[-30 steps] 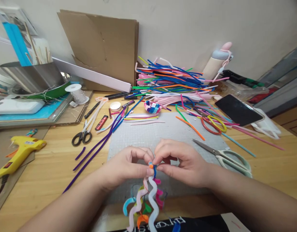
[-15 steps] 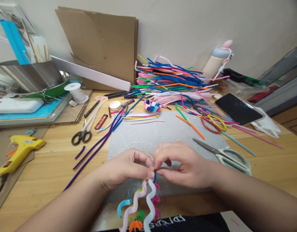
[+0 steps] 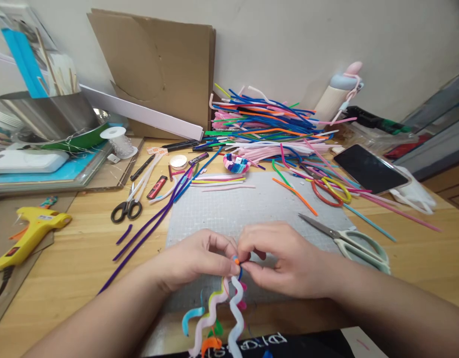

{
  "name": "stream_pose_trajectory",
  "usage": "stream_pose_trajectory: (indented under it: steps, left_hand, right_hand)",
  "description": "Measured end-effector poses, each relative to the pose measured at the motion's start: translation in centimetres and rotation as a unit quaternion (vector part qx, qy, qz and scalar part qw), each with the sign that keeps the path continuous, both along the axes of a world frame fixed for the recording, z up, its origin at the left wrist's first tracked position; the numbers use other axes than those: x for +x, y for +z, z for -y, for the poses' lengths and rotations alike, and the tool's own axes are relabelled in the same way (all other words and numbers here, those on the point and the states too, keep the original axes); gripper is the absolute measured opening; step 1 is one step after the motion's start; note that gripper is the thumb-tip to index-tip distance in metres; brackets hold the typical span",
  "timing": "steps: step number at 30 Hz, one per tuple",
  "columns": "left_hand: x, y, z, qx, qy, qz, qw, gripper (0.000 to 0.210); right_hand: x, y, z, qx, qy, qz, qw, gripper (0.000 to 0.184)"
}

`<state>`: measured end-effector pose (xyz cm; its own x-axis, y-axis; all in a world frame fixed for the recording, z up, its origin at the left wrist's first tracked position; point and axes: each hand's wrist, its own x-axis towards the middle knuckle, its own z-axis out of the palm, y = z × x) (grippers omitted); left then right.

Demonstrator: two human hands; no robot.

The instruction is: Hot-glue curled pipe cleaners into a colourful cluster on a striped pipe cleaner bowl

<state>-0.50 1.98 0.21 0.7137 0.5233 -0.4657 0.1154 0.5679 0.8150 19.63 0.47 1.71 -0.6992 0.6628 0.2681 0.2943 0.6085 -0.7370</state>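
Between the thumb and fingers of my left hand (image 3: 199,261) is the top of a pipe-cleaner craft (image 3: 234,303), where a small orange and blue bit shows. Wavy white and pale pink strands hang from it toward my lap, along with curled light blue, orange, green and magenta pieces. My right hand (image 3: 276,258) touches the same spot from the right, its thumb and forefinger pinched on a dark blue pipe cleaner (image 3: 240,271). The fingertips hide the exact joint. Both hands are above the grey cutting mat (image 3: 199,214).
Green-handled scissors (image 3: 348,243) lie right of my hands; black-handled scissors (image 3: 127,210) and a yellow glue gun (image 3: 31,233) lie left. Behind are a heap of pipe cleaners (image 3: 266,122), a striped ring-shaped piece (image 3: 235,163), a phone (image 3: 371,169) and leaning cardboard (image 3: 158,74).
The hands keep nearly the same grip, with a slight shift at the right fingers. The hanging strands have swung a little to the right, and the view has moved slightly.
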Motion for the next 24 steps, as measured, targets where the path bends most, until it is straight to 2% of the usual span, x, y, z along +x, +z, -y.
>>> stream_pose_trajectory:
  steps: [6, 8, 12, 17, 19, 21, 24]
  left_hand:
    - [0.0, 0.2, -0.1, 0.023, -0.011, 0.013, 1.000, 0.010]
    - [0.1, 0.3, -0.1, 0.037, -0.010, 0.023, 0.999, 0.008]
    - [0.1, 0.2, -0.1, 0.056, -0.013, 0.044, 0.997, 0.009]
    - [0.2, -0.3, 0.1, 0.015, 0.015, 0.058, 0.998, 0.013]
    - [0.2, -0.4, 0.1, 0.015, 0.021, 0.063, 0.998, 0.014]
    - [0.1, -0.3, 0.1, 0.043, 0.021, 0.063, 0.997, 0.015]
    - [0.1, -0.2, 0.0, 0.137, 0.023, 0.041, 0.989, 0.016]
  right_hand:
    - [-0.3, -0.2, 0.2, -0.081, -0.027, -0.004, 0.996, 0.013]
    - [-0.4, -0.4, 0.2, -0.087, -0.032, -0.024, 0.995, 0.013]
    - [-0.7, -0.9, 0.1, -0.008, -0.025, -0.084, 0.996, 0.015]
    - [-0.8, -1.9, 0.0, 0.137, -0.001, -0.111, 0.984, 0.017]
    - [-0.8, -2.2, 0.0, 0.174, -0.007, -0.112, 0.978, 0.017]
    - [-0.7, -2.2, -0.1, 0.178, -0.003, -0.111, 0.978, 0.017]
    - [-0.7, -1.7, -0.2, 0.139, 0.004, -0.118, 0.983, 0.019]
